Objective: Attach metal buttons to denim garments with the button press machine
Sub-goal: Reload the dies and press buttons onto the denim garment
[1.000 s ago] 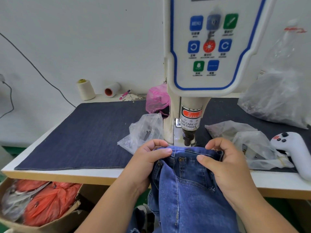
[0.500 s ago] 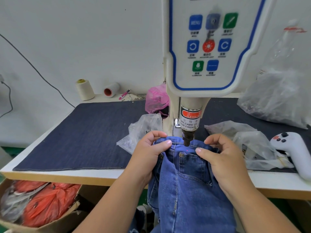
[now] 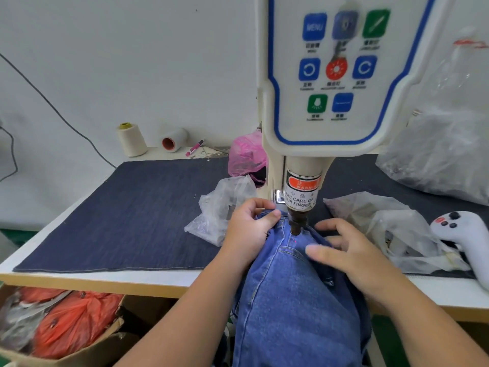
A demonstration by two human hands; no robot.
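**Waistband under the ram: button-setting stage**

The cream-white button press machine with blue-edged control panel [image 3: 328,75] stands at the back of the dark navy denim mat covering the work table [image 3: 127,213]. Blue denim jeans [image 3: 288,292] hang off the front table edge, their waistband lying directly beneath the dark metal press punch [image 3: 295,227], whose tip appears to touch or all but touch the cloth beside a small red dot.

Left hand [image 3: 250,229]: fingers and thumb curled, pinching the waistband edge just left of the punch. Right hand [image 3: 346,250]: fingers straight and spread, gripping nothing, on or just above the denim to the right; the blur hides which.

Assessment: positioning is complete or pressing is underway. Next move calls for fingers kept out from under the punch, and fabric held flat.

Legible writing: "MENU" on the top-left panel key; red label "WARNING"; below it "TAKE CARE OF YOUR FINGER", partly cut off.
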